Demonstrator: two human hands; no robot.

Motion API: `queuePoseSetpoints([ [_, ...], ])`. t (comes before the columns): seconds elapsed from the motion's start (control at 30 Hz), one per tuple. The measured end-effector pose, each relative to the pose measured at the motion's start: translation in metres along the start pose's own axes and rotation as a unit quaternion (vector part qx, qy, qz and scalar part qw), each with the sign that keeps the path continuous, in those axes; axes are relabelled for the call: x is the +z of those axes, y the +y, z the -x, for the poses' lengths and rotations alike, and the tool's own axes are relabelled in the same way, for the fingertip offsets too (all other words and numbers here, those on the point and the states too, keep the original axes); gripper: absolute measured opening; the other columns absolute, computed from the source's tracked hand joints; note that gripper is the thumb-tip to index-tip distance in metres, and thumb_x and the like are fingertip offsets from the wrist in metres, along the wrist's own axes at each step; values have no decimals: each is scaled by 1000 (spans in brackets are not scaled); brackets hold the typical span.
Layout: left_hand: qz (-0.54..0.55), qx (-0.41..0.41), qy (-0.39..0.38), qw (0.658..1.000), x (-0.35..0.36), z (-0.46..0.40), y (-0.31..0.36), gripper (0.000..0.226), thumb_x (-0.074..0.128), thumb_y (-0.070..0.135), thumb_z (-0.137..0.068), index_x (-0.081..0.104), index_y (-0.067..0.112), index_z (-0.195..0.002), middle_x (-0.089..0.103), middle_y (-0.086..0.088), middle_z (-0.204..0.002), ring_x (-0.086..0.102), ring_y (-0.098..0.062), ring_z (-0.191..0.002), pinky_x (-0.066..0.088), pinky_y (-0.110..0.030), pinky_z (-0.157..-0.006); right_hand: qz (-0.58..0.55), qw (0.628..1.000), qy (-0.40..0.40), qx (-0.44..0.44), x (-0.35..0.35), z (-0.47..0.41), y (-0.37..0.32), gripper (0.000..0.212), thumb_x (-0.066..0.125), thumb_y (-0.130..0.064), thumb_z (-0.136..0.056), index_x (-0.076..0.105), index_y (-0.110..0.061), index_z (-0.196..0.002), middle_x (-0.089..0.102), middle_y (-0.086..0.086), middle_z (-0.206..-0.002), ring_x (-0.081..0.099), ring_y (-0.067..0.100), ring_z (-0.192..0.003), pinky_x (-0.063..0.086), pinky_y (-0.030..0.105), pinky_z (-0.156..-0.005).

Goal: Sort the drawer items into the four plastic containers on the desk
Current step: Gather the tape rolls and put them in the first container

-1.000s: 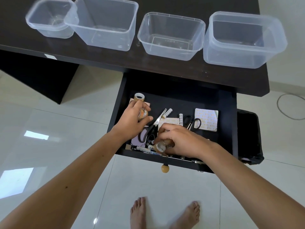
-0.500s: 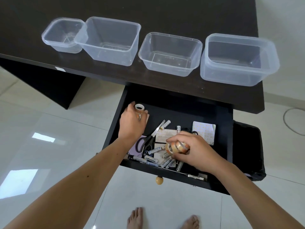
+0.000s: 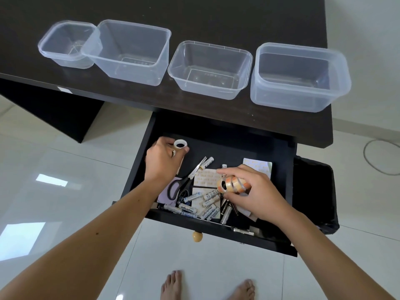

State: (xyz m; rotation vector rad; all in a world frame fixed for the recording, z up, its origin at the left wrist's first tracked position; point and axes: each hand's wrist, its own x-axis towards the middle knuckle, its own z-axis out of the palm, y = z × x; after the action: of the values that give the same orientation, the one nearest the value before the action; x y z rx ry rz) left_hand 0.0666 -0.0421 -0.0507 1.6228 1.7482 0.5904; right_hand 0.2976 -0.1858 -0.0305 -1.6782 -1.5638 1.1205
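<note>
Lifted clear, right hand grips two tape rolls; left hand pinches one (four containers bare).

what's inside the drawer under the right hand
The right hand holds tape rolls above the drawer. Beneath it show batteries and paper edges; anything directly under the palm is hidden.

Both arms are bare from wrist to the frame edge, no sleeves, watch or bracelets showing. The left hand and right hand have no gloves, short plain nails, and no rings I can make out. The left forearm has a couple of small dark moles, and both feet at the bottom edge are bare, no shoes or socks, toes unpainted.
</note>
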Motion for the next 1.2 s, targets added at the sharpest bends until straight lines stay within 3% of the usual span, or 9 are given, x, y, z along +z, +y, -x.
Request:
queuePoseSetpoints([
  [0.1, 23, 8, -38, 999, -7, 3, 4, 44, 84, 46, -86, 65, 20, -117, 69, 4, -110, 62, -4, -91, 42, -12, -69, 1, 1000, 11, 12, -3, -1, 0, 47, 87, -12, -84, 78, -44, -118, 65, -18, -114, 68, 8, -95, 57, 27, -82],
  [0.23, 72, 29, -91, 993, -17, 8, 8, 41, 89, 41, -81, 65, 25, -110, 71, 14, -101, 66, -1, -87, 47, -7, -67, -19, 999, 31, 26, -8, 0, -3, 43, 86, -9, -84, 79, -38, -114, 69, -19, -117, 68, 4, -102, 51, 13, -85],
  [0.33, 85, 90, -147, 981, -24, 11, 7, 49, 88, 36, -83, 66, 35, -127, 72, 17, -105, 69, -1, -93, 53, -16, -84, -37, 997, 36, 57, -12, 1, -8, 44, 86, -8, -85, 77, -39, -114, 71, -35, -107, 69, -6, -92, 51, 10, -76],
  [0.4, 94, 132, -180, 970, -30, 10, 7, 55, 83, 29, -89, 63, 38, -140, 72, 16, -111, 69, 2, -92, 53, -14, -88, -51, 996, 38, 60, -14, 1, -11, 44, 86, -10, -86, 76, -41, -116, 68, -39, -104, 68, -6, -90, 52, 10, -72],
  [0.6, 142, 112, -236, 955, -42, -2, -1, 40, 80, 28, -92, 69, 36, -130, 74, 8, -112, 67, 0, -76, 54, -19, -70, -61, 996, 33, 50, -10, -4, -15, 41, 83, -11, -89, 79, -44, -114, 68, -21, -119, 65, 2, -108, 55, 19, -86],
  [0.7, 178, 89, -261, 945, -47, -3, -4, 38, 81, 22, -92, 70, 29, -128, 75, 3, -114, 72, -14, -81, 58, -28, -67, -74, 995, 39, 54, -4, -6, -19, 32, 86, -19, -88, 80, -41, -110, 69, -19, -121, 66, 3, -110, 55, 23, -93],
  [0.83, 167, 95, -277, 941, -56, 2, -3, 38, 82, 23, -90, 71, 28, -127, 76, 4, -114, 78, -22, -91, 64, -32, -72, -79, 994, 50, 59, 2, -6, -32, 34, 84, -24, -91, 77, -44, -117, 69, -17, -120, 68, 5, -108, 57, 19, -90],
  [1.03, 168, 109, -273, 941, -95, 2, 14, 38, 85, 19, -87, 73, 29, -121, 79, 9, -108, 78, -16, -85, 66, -31, -76, -63, 994, 50, 70, -2, -21, -87, 36, 88, -26, -87, 75, -45, -115, 72, -15, -109, 69, 1, -95, 57, 16, -76],
  [1.2, 202, 121, -253, 938, -147, -17, 31, 36, 87, 22, -85, 75, 32, -118, 79, 10, -106, 78, -18, -93, 63, -25, -78, -66, 997, 41, 26, -5, -50, -155, 37, 90, -25, -84, 76, -43, -114, 75, -15, -108, 73, 10, -93, 60, 21, -78],
])
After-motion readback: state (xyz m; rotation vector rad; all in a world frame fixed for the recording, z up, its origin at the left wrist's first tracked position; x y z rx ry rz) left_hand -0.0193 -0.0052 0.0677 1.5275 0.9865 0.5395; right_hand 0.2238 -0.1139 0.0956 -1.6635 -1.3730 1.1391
